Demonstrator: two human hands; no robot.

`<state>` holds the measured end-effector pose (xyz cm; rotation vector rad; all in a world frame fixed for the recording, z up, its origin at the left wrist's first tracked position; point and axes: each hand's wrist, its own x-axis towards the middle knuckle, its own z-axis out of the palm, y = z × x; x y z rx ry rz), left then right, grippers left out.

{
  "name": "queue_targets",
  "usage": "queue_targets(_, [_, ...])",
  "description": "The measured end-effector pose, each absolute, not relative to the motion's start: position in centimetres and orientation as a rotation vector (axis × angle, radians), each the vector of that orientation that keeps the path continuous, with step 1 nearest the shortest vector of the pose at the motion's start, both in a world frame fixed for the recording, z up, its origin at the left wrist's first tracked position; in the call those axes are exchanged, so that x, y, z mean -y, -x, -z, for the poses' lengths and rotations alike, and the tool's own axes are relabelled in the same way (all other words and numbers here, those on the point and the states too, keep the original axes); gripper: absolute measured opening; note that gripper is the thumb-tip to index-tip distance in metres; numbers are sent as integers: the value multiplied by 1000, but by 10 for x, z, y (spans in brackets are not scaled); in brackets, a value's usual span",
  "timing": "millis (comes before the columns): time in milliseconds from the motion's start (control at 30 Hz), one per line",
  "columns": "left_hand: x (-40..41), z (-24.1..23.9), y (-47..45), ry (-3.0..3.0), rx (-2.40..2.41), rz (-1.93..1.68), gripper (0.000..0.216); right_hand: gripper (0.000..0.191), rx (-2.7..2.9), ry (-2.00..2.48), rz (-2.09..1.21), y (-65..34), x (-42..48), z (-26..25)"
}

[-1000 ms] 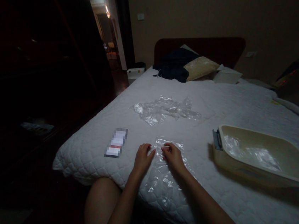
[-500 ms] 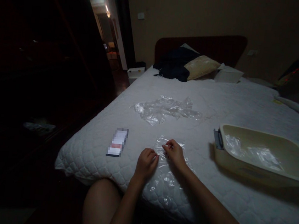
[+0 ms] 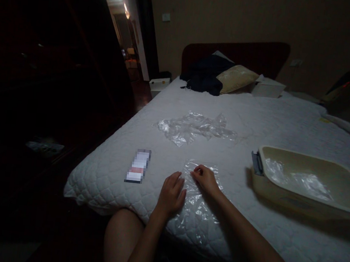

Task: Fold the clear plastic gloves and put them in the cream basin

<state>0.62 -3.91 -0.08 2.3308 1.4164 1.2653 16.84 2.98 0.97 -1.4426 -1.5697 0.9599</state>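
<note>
A clear plastic bag (image 3: 199, 215) lies flattened on the white quilted bed, close to its front edge. My right hand (image 3: 206, 180) is over the bag's upper part, thumb and index finger pinched together on the thin film. Beside the bag's left edge rests my left hand (image 3: 171, 193), its fingers stretched and thumb apart, with nothing visible in its grasp. Farther back, a loose heap of crumpled clear plastic (image 3: 194, 129) spreads across the quilt.
To the right stands a cream plastic tub (image 3: 292, 204) with a grey side latch, and shiny clear plastic (image 3: 311, 185) lies inside. A phone (image 3: 138, 166) with a blurred screen is left of my hands. Dark clothing (image 3: 204, 73), a beige pillow (image 3: 238, 79) and a white box (image 3: 268, 88) sit near the headboard.
My left hand has loosened, its fingers straightening and its thumb moving away from them. The right hand keeps its pinch on the bag, shifted very slightly.
</note>
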Motion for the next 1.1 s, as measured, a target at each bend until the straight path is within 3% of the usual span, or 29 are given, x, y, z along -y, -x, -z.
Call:
queue_targets(200, [37,7,-6,-2650,-1448,-1009,33,19,1537,1370,-1032,-166,-30,-12])
queue_targets(400, [36,9,-7,-2640,-1558,-1002,31,27,1388,1387,-1015,-168,-31,-26])
queue_targets(667, [38,7,-8,-2622,-1583,-973,32,8,951,1307,-1742,-151,-27,-32])
queue_targets(1100, [30,19,1,-2294,-1414,-1282,31,7,859,1312,-1539,-230,-20,-38])
